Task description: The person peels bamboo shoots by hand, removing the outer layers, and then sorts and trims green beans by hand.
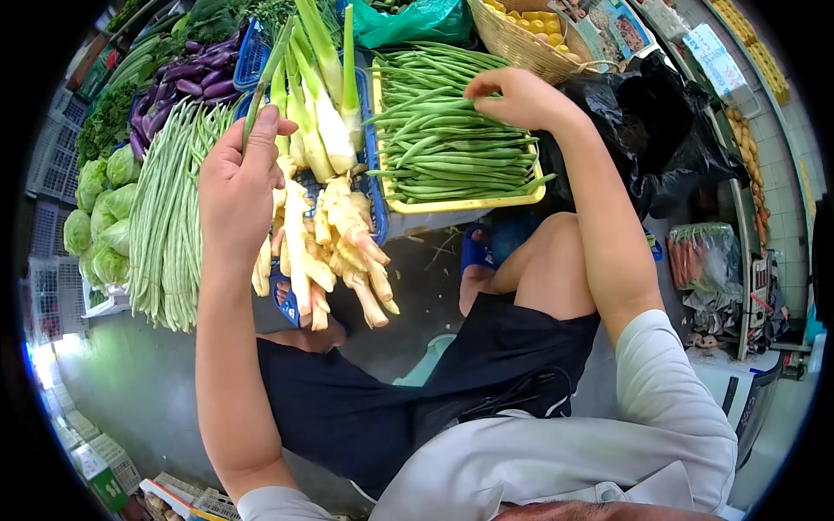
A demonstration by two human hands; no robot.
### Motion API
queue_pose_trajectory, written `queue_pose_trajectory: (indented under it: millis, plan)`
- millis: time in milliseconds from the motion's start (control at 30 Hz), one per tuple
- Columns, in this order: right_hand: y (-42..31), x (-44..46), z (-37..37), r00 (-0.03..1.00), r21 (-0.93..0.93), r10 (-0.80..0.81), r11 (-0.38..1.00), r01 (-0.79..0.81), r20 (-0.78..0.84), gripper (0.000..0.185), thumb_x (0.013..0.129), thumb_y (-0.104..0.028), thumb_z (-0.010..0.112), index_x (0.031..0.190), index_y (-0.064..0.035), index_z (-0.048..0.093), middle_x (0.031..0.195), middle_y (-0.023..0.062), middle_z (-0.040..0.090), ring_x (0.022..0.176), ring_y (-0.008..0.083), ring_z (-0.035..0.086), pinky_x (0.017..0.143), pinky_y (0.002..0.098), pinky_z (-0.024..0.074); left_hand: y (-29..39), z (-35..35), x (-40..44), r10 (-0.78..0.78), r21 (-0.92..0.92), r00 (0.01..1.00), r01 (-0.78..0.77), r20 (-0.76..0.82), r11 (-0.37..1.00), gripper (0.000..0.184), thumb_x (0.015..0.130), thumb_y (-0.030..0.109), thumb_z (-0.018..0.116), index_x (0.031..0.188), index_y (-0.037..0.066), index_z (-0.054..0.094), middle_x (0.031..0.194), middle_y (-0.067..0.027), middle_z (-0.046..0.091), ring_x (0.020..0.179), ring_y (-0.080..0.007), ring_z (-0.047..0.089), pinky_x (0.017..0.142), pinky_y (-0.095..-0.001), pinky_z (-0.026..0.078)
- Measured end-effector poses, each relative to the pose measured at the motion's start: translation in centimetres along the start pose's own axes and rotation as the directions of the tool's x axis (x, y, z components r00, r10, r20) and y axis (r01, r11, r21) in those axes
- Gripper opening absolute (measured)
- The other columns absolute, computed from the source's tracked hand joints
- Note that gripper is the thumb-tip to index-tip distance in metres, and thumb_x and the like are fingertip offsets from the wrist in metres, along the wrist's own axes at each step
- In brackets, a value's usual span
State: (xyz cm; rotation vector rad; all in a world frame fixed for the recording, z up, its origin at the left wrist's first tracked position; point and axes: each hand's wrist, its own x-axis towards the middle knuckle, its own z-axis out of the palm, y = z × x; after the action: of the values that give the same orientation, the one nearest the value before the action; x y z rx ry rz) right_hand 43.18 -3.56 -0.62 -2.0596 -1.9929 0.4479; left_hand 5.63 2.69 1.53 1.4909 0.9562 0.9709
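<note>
My left hand [239, 178] is raised over the vegetables, thumb and fingers closed on a slim bundle of green beans [268, 82] that points up and away. Many more green beans [460, 130] lie in rows in a yellow tray [469, 205]. Over the tray's right side is my right hand [506, 97], its fingers bent and apart with nothing visible between them. Whether its fingertips touch the beans, I cannot tell. Between my hands, pale leafy stalks [326, 122] and ginger-like roots [334, 239] rest on a blue basket [375, 204].
To the left are long beans [169, 217], round green cabbages [109, 213] and purple eggplants [195, 78]. A black plastic bag [651, 130] stands right of the tray. Behind it is a wicker basket [521, 43] of yellow produce. Bagged carrots [702, 256] lie farther right.
</note>
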Motion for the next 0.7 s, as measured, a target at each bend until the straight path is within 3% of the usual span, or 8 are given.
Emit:
queue_pose_trajectory:
  millis: [67, 133, 167, 267, 333, 400, 600, 700]
  plan:
    - [0.8, -0.1, 0.9, 1.0, -0.01, 0.022, 1.0, -0.022, 0.019, 0.038, 0.092, -0.014, 0.061, 0.127, -0.0058, 0.071, 0.122, 0.015, 0.074, 0.114, 0.0288, 0.07, 0.101, 0.0389, 0.0542, 0.2, 0.6, 0.2, -0.007, -0.011, 1.0, 0.007, 0.008, 1.0, 0.034, 0.108, 0.035, 0.06, 0.099, 0.005, 0.072, 0.063, 0.0114, 0.036, 0.056, -0.0007, 0.031, 0.053, -0.0211, 0.03]
    - [1.5, 1.7, 1.9, 0.972, 0.258, 0.014, 0.965, 0.048, -0.236, 0.037, 0.096, -0.018, 0.064, 0.129, -0.0009, 0.068, 0.126, 0.0136, 0.073, 0.119, 0.0288, 0.068, 0.105, 0.0377, 0.051, 0.4, 1.3, 0.5, 0.01, -0.063, 1.0, -0.009, 0.024, 0.998, 0.033, 0.109, 0.034, 0.059, 0.099, 0.004, 0.072, 0.063, 0.0114, 0.036, 0.056, -0.0007, 0.031, 0.053, -0.0215, 0.029]
    - [1.6, 2.4, 2.1, 0.96, 0.114, 0.024, 0.993, 0.008, -0.28, 0.042, 0.097, -0.021, 0.065, 0.135, -0.001, 0.065, 0.131, 0.0172, 0.07, 0.123, 0.0314, 0.066, 0.108, 0.0394, 0.05, 0.4, 1.6, 0.6, 0.012, -0.083, 0.999, -0.009, 0.037, 0.996, 0.032, 0.109, 0.032, 0.059, 0.099, 0.004, 0.071, 0.063, 0.0114, 0.037, 0.056, -0.0006, 0.031, 0.052, -0.0216, 0.028]
    - [3.9, 5.9, 5.9, 0.935, -0.007, 0.046, 0.999, -0.052, -0.351, 0.051, 0.095, -0.025, 0.07, 0.14, -0.0036, 0.061, 0.14, 0.0209, 0.064, 0.128, 0.0369, 0.061, 0.111, 0.0408, 0.0473, 0.2, 2.5, 0.9, 0.018, -0.109, 0.998, -0.01, 0.067, 0.994, 0.031, 0.109, 0.031, 0.06, 0.099, 0.004, 0.071, 0.063, 0.0115, 0.037, 0.056, -0.0005, 0.031, 0.052, -0.0219, 0.028]
    - [3.1, 6.5, 7.3, 0.95, -0.085, 0.134, 0.983, -0.164, -0.283, 0.062, 0.094, -0.028, 0.072, 0.15, -0.009, 0.052, 0.147, 0.0171, 0.058, 0.143, 0.0368, 0.047, 0.116, 0.0509, 0.0414, 0.3, 3.0, 0.8, -0.001, -0.09, 0.998, 0.007, 0.061, 0.996, 0.031, 0.109, 0.03, 0.06, 0.099, 0.004, 0.071, 0.063, 0.0116, 0.036, 0.056, -0.0005, 0.031, 0.052, -0.0221, 0.027]
    - [1.3, 6.7, 5.3, 0.966, -0.211, 0.234, 0.944, -0.253, -0.112, 0.058, 0.093, -0.027, 0.072, 0.147, -0.0141, 0.057, 0.145, 0.0129, 0.06, 0.14, 0.0371, 0.048, 0.112, 0.0547, 0.0424, 0.0, 3.1, 0.8, -0.007, -0.053, 0.999, 0.009, 0.047, 0.999, 0.031, 0.109, 0.031, 0.059, 0.099, 0.004, 0.071, 0.063, 0.0115, 0.036, 0.056, -0.0006, 0.031, 0.052, -0.0223, 0.027]
    - [0.8, 4.6, 2.3, 0.971, -0.195, 0.22, 0.96, -0.199, 0.089, 0.045, 0.09, -0.031, 0.075, 0.133, -0.0178, 0.071, 0.132, 0.0123, 0.068, 0.132, 0.0381, 0.053, 0.108, 0.0553, 0.044, -0.2, 2.0, 0.3, -0.052, -0.009, 0.998, 0.053, 0.027, 0.999, 0.033, 0.108, 0.034, 0.06, 0.101, 0.004, 0.072, 0.063, 0.0104, 0.038, 0.055, -0.0012, 0.033, 0.052, -0.0217, 0.029]
    - [1.5, 2.7, 1.8, 0.991, -0.143, 0.122, 0.983, -0.113, 0.054, 0.045, 0.09, -0.027, 0.074, 0.133, -0.0155, 0.071, 0.126, 0.0173, 0.071, 0.119, 0.0337, 0.064, 0.103, 0.0447, 0.0503, 0.3, 1.5, 0.0, -0.044, -0.021, 0.999, 0.044, 0.014, 0.999, 0.034, 0.108, 0.034, 0.06, 0.101, 0.002, 0.069, 0.065, 0.0103, 0.034, 0.057, -0.0022, 0.028, 0.056, -0.022, 0.029]
